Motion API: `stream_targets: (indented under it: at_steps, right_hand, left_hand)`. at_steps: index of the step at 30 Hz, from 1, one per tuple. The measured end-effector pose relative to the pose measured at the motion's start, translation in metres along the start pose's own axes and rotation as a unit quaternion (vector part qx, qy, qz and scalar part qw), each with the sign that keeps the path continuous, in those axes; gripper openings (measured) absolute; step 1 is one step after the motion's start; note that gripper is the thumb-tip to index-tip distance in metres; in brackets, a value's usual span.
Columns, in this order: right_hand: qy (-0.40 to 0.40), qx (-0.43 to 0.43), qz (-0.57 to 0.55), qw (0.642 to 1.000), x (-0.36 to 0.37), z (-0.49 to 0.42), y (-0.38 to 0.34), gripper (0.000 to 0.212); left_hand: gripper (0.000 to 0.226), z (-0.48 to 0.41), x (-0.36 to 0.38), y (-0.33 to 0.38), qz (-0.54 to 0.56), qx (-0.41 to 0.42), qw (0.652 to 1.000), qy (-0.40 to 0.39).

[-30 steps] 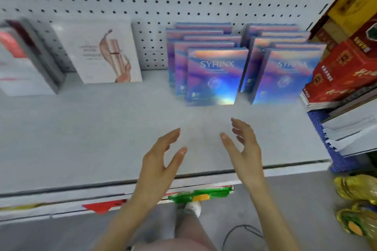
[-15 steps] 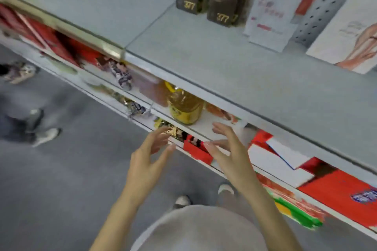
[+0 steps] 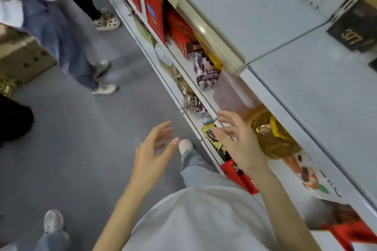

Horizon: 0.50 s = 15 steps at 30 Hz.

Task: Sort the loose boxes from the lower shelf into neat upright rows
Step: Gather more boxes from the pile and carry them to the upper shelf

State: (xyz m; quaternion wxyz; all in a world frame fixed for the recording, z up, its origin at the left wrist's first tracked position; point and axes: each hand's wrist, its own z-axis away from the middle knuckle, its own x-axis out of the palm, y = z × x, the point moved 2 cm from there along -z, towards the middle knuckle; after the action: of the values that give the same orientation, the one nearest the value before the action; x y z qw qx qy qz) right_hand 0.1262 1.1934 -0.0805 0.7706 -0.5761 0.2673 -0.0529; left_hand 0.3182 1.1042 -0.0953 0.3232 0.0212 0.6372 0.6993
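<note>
Hands empty, beside lower shelf edge

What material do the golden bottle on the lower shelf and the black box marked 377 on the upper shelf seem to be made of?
Golden bottle: probably clear plastic holding yellow liquid; it looks see-through and shows bright highlights.
Black box: likely printed cardboard, matte; sharp flat edges, gold numerals, little shine. Motion blur leaves both uncertain.

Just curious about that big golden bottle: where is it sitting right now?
In the head view, the golden bottle lies on the lower shelf, right of centre, just beyond the empty right hand.
</note>
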Motion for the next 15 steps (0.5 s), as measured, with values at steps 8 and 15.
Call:
stream_targets:
  at_steps: [8, 15]
  right_hand:
    - [-0.008, -0.022, -0.044, 0.999, 0.016, -0.192, -0.065, 0.039]
    - [0.027, -0.033, -0.037, 0.998, 0.021, -0.318, -0.114, 0.032]
  left_hand:
    - [0.032, -0.186, -0.052, 0.050, -0.042, 0.035, 0.998, 0.035]
    - [0.035, -0.306, -0.082, 0.060, -0.056, 0.054, 0.997, 0.022]
